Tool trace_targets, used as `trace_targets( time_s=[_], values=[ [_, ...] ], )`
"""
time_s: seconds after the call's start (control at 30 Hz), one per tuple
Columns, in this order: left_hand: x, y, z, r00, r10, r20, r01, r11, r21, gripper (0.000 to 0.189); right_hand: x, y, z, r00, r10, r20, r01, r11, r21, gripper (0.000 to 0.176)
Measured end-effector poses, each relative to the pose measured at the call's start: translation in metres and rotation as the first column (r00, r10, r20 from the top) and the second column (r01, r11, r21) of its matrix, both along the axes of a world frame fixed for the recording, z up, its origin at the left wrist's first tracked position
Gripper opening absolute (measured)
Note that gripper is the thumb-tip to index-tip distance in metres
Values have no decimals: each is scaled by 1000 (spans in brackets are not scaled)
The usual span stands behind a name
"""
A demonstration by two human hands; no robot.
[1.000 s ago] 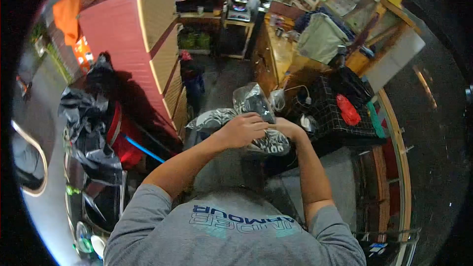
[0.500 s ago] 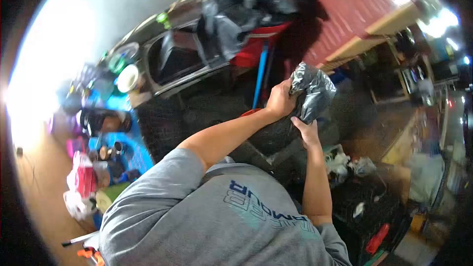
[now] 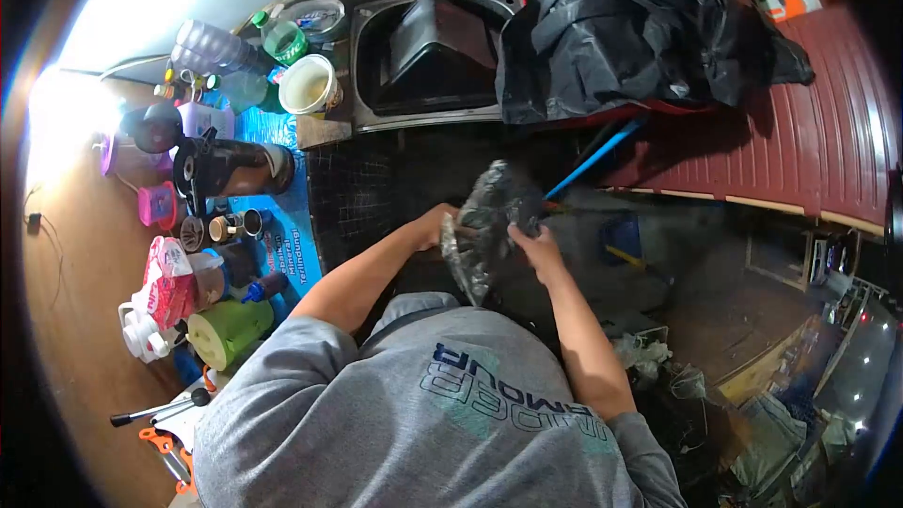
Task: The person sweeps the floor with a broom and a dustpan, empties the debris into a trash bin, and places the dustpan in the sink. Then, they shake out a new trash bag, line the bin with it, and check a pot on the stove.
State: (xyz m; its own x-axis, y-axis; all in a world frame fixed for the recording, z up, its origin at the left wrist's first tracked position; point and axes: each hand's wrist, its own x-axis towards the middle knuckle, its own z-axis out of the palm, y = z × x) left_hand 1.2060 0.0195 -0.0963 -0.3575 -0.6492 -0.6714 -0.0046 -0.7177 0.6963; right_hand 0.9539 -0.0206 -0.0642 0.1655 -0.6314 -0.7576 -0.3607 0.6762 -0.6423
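Observation:
A crumpled, shiny dark plastic bag (image 3: 489, 216) is held between my two hands in front of my chest. My left hand (image 3: 438, 226) grips its left side, with the fingers partly hidden behind the plastic. On the right side, my right hand (image 3: 538, 249) pinches the bag with the thumb on top. Whether anything is inside the bag cannot be made out. Beyond the hands, a large black plastic sheet (image 3: 630, 38) lies draped over something red, with a blue handle (image 3: 597, 158) slanting below it.
A sink (image 3: 428, 61) holding a dark angular object is at the top. Bottles, a white tub (image 3: 308, 85), a coffee maker (image 3: 226, 165) and cups crowd the blue-covered counter on the left. A dark red ribbed surface (image 3: 837, 103) lies at upper right.
The view has turned, so the sink and counter show more fully. The bag has moved left and lower relative to the view, and hangs longer between my hands.

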Motion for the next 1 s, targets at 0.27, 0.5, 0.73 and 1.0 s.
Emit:
trace_targets(
  time_s=[0.27,0.5,0.73,1.0],
  values=[
    [104,-36,-164,507,860,62,-858,497,126,24,-46,41,-90,951,255,-173,-251,967,40,62],
    [169,-123,-401,178,949,259,-984,163,77,36,-106,58,-102,821,320,-473,-286,947,146,52],
    [216,-166,-439,64,982,176,-991,41,131,37,-156,118,-135,891,31,-454,46,986,158,42],
    [169,-151,-415,252,967,44,-951,239,195,38,-149,137,-100,875,156,-459,24,932,362,55]
  ],
)
